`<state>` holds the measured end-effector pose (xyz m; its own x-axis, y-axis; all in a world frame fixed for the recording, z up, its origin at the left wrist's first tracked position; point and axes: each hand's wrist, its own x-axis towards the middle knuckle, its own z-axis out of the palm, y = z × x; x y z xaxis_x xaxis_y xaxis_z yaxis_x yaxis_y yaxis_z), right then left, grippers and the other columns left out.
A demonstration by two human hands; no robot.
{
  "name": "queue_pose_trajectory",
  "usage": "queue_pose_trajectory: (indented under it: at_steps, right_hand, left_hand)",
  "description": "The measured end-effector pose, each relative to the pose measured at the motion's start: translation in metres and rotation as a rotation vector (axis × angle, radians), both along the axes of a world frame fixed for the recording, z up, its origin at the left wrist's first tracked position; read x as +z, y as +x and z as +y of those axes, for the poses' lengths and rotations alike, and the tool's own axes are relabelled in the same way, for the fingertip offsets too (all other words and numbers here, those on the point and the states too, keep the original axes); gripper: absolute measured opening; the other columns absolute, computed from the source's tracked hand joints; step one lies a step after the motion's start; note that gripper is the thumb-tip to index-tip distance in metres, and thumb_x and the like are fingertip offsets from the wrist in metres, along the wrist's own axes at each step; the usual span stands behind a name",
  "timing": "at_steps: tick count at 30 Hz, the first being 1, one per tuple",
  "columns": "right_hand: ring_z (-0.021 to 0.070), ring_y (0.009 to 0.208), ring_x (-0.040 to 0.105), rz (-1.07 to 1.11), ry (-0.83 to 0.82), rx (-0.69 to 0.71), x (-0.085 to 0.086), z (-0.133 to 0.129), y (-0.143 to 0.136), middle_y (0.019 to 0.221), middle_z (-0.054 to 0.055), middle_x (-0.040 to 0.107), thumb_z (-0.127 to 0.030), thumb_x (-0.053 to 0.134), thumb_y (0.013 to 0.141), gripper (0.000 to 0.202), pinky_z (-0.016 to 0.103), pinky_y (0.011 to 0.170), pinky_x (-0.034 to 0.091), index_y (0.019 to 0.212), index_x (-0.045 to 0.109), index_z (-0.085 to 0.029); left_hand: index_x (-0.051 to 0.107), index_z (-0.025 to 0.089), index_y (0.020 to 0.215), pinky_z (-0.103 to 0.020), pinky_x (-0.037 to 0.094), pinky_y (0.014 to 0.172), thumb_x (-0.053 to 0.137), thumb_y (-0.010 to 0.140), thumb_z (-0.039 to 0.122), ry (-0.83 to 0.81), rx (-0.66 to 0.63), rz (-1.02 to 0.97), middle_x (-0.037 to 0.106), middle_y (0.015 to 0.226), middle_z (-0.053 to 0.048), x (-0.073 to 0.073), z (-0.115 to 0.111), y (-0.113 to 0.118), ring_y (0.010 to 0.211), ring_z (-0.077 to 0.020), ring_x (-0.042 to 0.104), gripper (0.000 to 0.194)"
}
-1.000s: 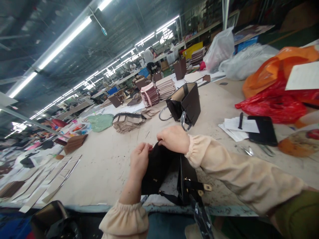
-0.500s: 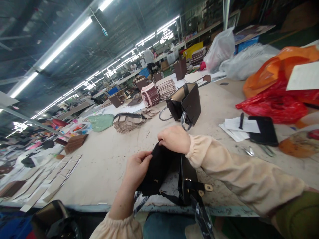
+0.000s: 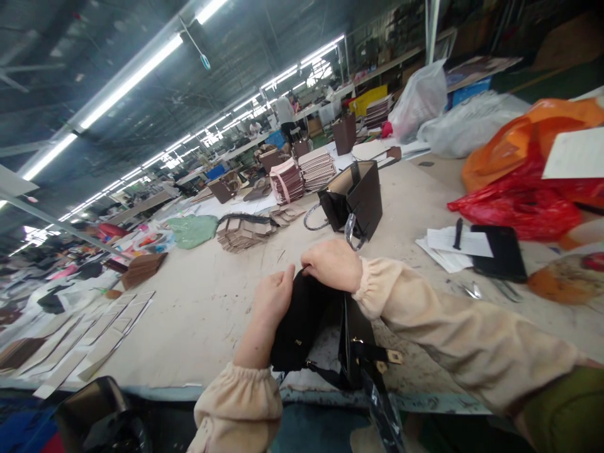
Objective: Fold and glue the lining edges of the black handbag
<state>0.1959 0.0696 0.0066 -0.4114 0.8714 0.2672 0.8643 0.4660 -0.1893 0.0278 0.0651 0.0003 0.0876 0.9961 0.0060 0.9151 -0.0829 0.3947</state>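
Observation:
A black handbag (image 3: pixel 295 328) with a dark lining stands tilted at the table's near edge, its mouth facing me. My right hand (image 3: pixel 333 265) pinches its far upper edge from above. My left hand (image 3: pixel 274 294) is closed around the left side of that edge, thumb pointing up; its fingertips are hidden behind the bag. A strap with a gold clasp (image 3: pixel 394 357) sticks out to the right, and a plastic-wrapped handle (image 3: pixel 381 402) hangs over the table edge. Beyond my hands stands a dark brown handbag (image 3: pixel 365 204) with wrapped handles.
Stacked brown pieces (image 3: pixel 248 231) and bundled panels (image 3: pixel 287 181) lie farther back. To the right are a red plastic bag (image 3: pixel 519 211), papers with a black pen (image 3: pixel 457 234), a black flat case (image 3: pixel 503 255) and metal tools (image 3: pixel 472 290). Pale strips (image 3: pixel 101 340) lie left. People work far off.
My left hand has slid up and to the right along the bag's edge, closer to my right hand. The right hand keeps its pinch at nearly the same place.

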Motion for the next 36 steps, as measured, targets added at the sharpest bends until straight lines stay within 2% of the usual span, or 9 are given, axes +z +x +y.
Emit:
queue_pose_trajectory:
  at_steps: [2, 4, 6, 10, 13, 18, 25, 31, 36]
  right_hand:
    - [0.0188, 0.084, 0.059, 0.001, -0.012, 0.001, 0.0, 0.0, 0.0, 0.089, 0.003, 0.067, -0.035, 0.05, 0.086, 0.021, 0.027, 0.067, 0.038, 0.087, 0.067, -0.023]
    - [0.0191, 0.085, 0.059, -0.001, -0.026, -0.006, 0.0, 0.001, 0.0, 0.09, 0.003, 0.067, -0.036, 0.05, 0.086, 0.021, 0.027, 0.067, 0.038, 0.088, 0.067, -0.023]
    - [0.0198, 0.085, 0.059, -0.006, -0.033, -0.005, 0.0, 0.001, 0.002, 0.09, 0.004, 0.067, -0.037, 0.05, 0.086, 0.022, 0.027, 0.068, 0.039, 0.09, 0.067, -0.023]
    - [0.0218, 0.086, 0.06, -0.007, 0.016, 0.023, -0.001, -0.002, 0.009, 0.091, 0.005, 0.067, -0.034, 0.052, 0.083, 0.031, 0.029, 0.069, 0.04, 0.112, 0.059, -0.027]
    - [0.023, 0.084, 0.061, -0.017, 0.058, -0.022, -0.003, -0.007, 0.014, 0.092, 0.006, 0.067, -0.033, 0.051, 0.083, 0.039, 0.03, 0.068, 0.041, 0.122, 0.052, -0.027]
    - [0.0225, 0.08, 0.06, -0.025, 0.053, -0.092, -0.006, -0.008, 0.013, 0.087, 0.006, 0.067, -0.035, 0.048, 0.085, 0.027, 0.03, 0.066, 0.041, 0.104, 0.063, -0.023]
    - [0.0221, 0.083, 0.059, 0.029, 0.031, -0.097, -0.003, -0.006, 0.009, 0.088, 0.008, 0.067, -0.034, 0.049, 0.085, 0.024, 0.028, 0.064, 0.038, 0.093, 0.068, -0.021]
    - [0.0221, 0.079, 0.06, 0.017, 0.054, -0.123, -0.005, -0.005, 0.008, 0.083, 0.006, 0.067, -0.036, 0.049, 0.084, 0.024, 0.028, 0.062, 0.038, 0.088, 0.069, -0.023]
    - [0.0207, 0.077, 0.06, 0.022, 0.049, -0.135, -0.006, -0.002, 0.006, 0.081, 0.006, 0.067, -0.035, 0.051, 0.083, 0.023, 0.026, 0.061, 0.037, 0.084, 0.068, -0.021]
  left_hand:
    - [0.061, 0.016, 0.061, -0.023, 0.028, 0.053, 0.03, 0.087, 0.051, -0.003, -0.07, -0.035, 0.05, 0.052, 0.001, 0.001, -0.005, -0.002, 0.055, -0.012, 0.047, 0.053]
    - [0.066, 0.018, 0.074, -0.022, 0.03, 0.055, 0.042, 0.083, 0.045, 0.009, -0.145, -0.018, 0.056, 0.057, 0.001, 0.002, -0.01, -0.002, 0.059, -0.0123, 0.05, 0.038]
    - [0.068, 0.019, 0.08, -0.022, 0.03, 0.057, 0.049, 0.081, 0.038, 0.028, -0.161, 0.041, 0.06, 0.062, 0.001, 0.003, -0.013, 0.0, 0.062, -0.0125, 0.052, 0.027]
    - [0.066, 0.017, 0.071, -0.023, 0.029, 0.056, 0.045, 0.083, 0.034, 0.053, -0.133, 0.133, 0.059, 0.059, -0.001, 0.002, -0.012, 0.003, 0.06, -0.0126, 0.052, 0.03]
    - [0.064, 0.017, 0.066, -0.023, 0.029, 0.055, 0.045, 0.083, 0.035, 0.035, -0.127, 0.126, 0.056, 0.056, 0.0, 0.001, -0.01, 0.003, 0.058, -0.0123, 0.05, 0.031]
    - [0.059, 0.017, 0.061, -0.022, 0.028, 0.054, 0.045, 0.082, 0.036, 0.036, -0.119, 0.103, 0.052, 0.054, 0.001, -0.002, -0.009, 0.001, 0.056, -0.0114, 0.048, 0.031]
    - [0.055, 0.017, 0.058, -0.022, 0.026, 0.053, 0.045, 0.082, 0.035, 0.041, -0.143, 0.082, 0.046, 0.051, 0.002, -0.003, -0.01, 0.003, 0.054, -0.0106, 0.044, 0.031]
    - [0.055, 0.017, 0.059, -0.022, 0.026, 0.054, 0.045, 0.082, 0.034, 0.023, -0.136, 0.1, 0.05, 0.053, 0.001, -0.002, -0.01, 0.005, 0.056, -0.0109, 0.046, 0.03]
    - [0.059, 0.017, 0.064, -0.023, 0.028, 0.055, 0.044, 0.083, 0.033, 0.01, -0.131, 0.196, 0.056, 0.057, -0.001, 0.003, -0.013, 0.01, 0.057, -0.0121, 0.048, 0.029]
